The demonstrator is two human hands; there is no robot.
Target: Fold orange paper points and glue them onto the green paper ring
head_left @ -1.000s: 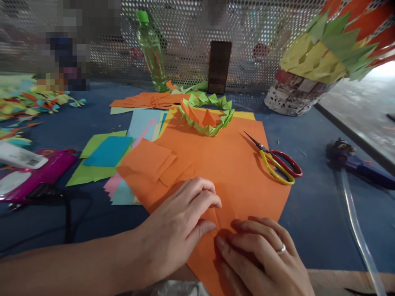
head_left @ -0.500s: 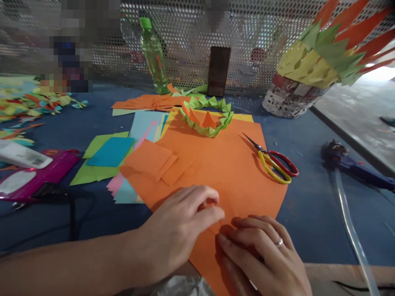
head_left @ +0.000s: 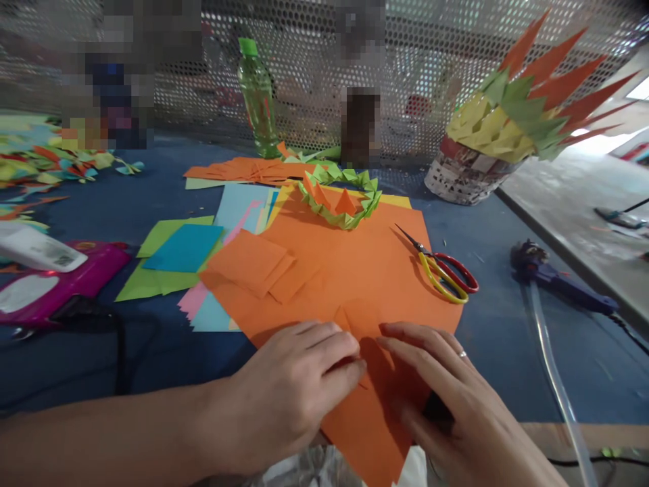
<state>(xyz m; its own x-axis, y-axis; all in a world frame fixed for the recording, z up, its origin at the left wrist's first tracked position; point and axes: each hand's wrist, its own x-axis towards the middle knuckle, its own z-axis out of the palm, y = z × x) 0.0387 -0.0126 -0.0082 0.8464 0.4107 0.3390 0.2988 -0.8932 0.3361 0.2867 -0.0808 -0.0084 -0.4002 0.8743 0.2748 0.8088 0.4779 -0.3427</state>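
Observation:
My left hand (head_left: 304,379) is closed, with its thumb and fingers pinched on a small piece of orange paper (head_left: 345,319). Only part of that piece shows, and its outline blends into the large orange sheet (head_left: 375,264) underneath. Just to the right, my right hand (head_left: 446,379) is open over the same sheet, fingers stretched out and apart. Several orange paper squares (head_left: 251,264) lie beyond my left hand. Scissors (head_left: 442,274) with red and yellow handles rest at the sheet's right edge. Farther back stands a ring of folded green paper (head_left: 349,218) with orange points inside.
Green and blue paper squares (head_left: 182,247) lie left, near a magenta device (head_left: 96,260) with a black cable. A blue glue gun (head_left: 568,281) lies right. Behind stand a green bottle (head_left: 258,101) and a pot (head_left: 461,169) topped with folded paper, before a perforated metal panel (head_left: 304,74).
My right hand has moved up and right, its fingers spreading away from the left hand. The left hand stays pinched at nearly the same spot. The view has shifted slightly.

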